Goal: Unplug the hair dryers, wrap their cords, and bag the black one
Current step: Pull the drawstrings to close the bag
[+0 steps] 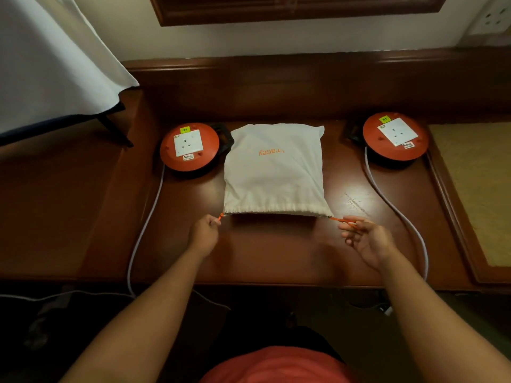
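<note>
A white drawstring bag (273,172) with orange lettering lies bulging in the middle of the dark wooden desk (276,252), its gathered mouth towards me. My left hand (204,233) is fisted on the orange drawstring (221,216) at the bag's left corner. My right hand (365,241) pinches the orange drawstring's other end (343,221) at the right corner, remaining fingers spread. No hair dryer is visible; the bag's contents are hidden.
Two red extension cord reels with white sockets sit on the desk, one left (189,146) and one right (395,136) of the bag. Their grey cables (143,230) run off the front edge. A white cloth (49,64) hangs at far left. A wall socket (495,17) is top right.
</note>
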Available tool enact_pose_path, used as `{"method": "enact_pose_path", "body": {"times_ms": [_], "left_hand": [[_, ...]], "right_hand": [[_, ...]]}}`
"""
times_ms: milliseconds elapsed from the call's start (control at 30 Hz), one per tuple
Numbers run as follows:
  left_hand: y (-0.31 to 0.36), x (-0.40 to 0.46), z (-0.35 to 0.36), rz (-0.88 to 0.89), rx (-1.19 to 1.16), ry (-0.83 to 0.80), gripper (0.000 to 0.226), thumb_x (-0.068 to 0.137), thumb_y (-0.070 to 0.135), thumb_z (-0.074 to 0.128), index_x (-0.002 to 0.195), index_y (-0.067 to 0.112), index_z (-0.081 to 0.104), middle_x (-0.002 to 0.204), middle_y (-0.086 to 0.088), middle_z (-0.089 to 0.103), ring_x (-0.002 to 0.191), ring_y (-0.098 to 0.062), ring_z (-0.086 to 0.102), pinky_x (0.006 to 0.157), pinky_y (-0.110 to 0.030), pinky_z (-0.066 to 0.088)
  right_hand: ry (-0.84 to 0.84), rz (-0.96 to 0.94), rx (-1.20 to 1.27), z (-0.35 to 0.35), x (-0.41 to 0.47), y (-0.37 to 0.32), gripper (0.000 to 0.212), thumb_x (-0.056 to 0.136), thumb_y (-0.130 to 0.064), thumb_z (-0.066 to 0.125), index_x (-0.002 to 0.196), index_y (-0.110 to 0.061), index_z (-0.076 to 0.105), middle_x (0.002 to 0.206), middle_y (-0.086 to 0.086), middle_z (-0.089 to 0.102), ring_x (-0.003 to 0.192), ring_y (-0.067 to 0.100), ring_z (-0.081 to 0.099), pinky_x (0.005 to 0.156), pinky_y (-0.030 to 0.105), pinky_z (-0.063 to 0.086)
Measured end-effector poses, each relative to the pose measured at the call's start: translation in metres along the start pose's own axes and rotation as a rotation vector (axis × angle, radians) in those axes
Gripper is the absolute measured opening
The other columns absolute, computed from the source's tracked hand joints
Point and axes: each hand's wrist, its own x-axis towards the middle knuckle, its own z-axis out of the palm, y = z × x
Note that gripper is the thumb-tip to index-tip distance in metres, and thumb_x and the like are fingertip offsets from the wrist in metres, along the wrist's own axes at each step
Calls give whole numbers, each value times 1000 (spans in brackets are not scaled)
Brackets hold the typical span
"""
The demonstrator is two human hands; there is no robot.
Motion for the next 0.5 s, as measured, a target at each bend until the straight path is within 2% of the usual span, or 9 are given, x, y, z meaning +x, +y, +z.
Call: {"method": "enact_pose_path", "body": {"times_ms": [133, 200, 267, 333, 367, 433, 467, 500], "left_hand": [[-1, 9, -7, -44, -40, -26, 22, 93, 4, 49, 77, 16, 60, 78, -11, 58, 74, -22, 50, 55, -30, 29], [-5, 14, -12, -90, -75, -13, 22, 94, 3, 49, 78, 14, 59, 88, -21, 63, 76, -25, 51, 59, -29, 30], [-11, 20, -20, -133, -114, 22, 20, 93, -1, 49, 81, 12, 58, 104, -26, 65, 89, -36, 59, 67, -29, 35], [-19, 27, -24, -187, -133, 47, 19, 93, -2, 50, 83, 11, 58, 109, -29, 64, 99, -42, 61, 76, -36, 46], [-25, 30, -25, -218, -136, 45, 18, 93, -1, 50, 83, 11, 58, 108, -31, 64, 93, -44, 62, 74, -37, 51], [-31, 33, -26, -264, -135, 36, 23, 94, 0, 47, 76, 11, 56, 98, -30, 64, 67, -36, 59, 55, -26, 50], [-33, 32, -26, -257, -110, 40, 25, 94, 1, 47, 74, 12, 56, 94, -27, 65, 64, -33, 57, 53, -25, 48], [-35, 32, -26, -223, -26, 54, 23, 94, 3, 48, 77, 11, 60, 98, -25, 66, 73, -34, 59, 63, -30, 49]], "right_hand": [[153, -113, -66, -1, 2, -6, 34, 85, 12, 27, 84, 3, 60, 70, 14, 52, 57, 16, 46, 48, 18, 42], [242, -145, -104, -4, 8, -9, 35, 86, 13, 29, 79, 1, 61, 63, 11, 52, 55, 15, 43, 43, 15, 39], [358, -153, -98, -10, 16, -13, 34, 86, 13, 31, 76, 1, 61, 55, 9, 52, 47, 12, 43, 39, 13, 36], [449, -164, -125, -17, 24, -16, 34, 85, 15, 30, 88, 5, 63, 53, 7, 52, 36, 6, 43, 37, 12, 35], [460, -161, -149, -19, 26, -15, 37, 85, 16, 29, 95, 4, 62, 53, 7, 52, 36, 6, 44, 36, 12, 36], [427, -142, -226, -18, 29, -8, 36, 84, 17, 29, 89, 3, 62, 59, 9, 55, 49, 12, 47, 41, 14, 40], [413, -136, -301, -18, 30, -4, 37, 83, 18, 30, 84, 0, 62, 66, 12, 59, 58, 16, 49, 48, 17, 44], [396, -126, -397, -16, 28, -1, 38, 81, 17, 32, 86, -4, 63, 79, 15, 62, 68, 20, 52, 58, 23, 46]]}}
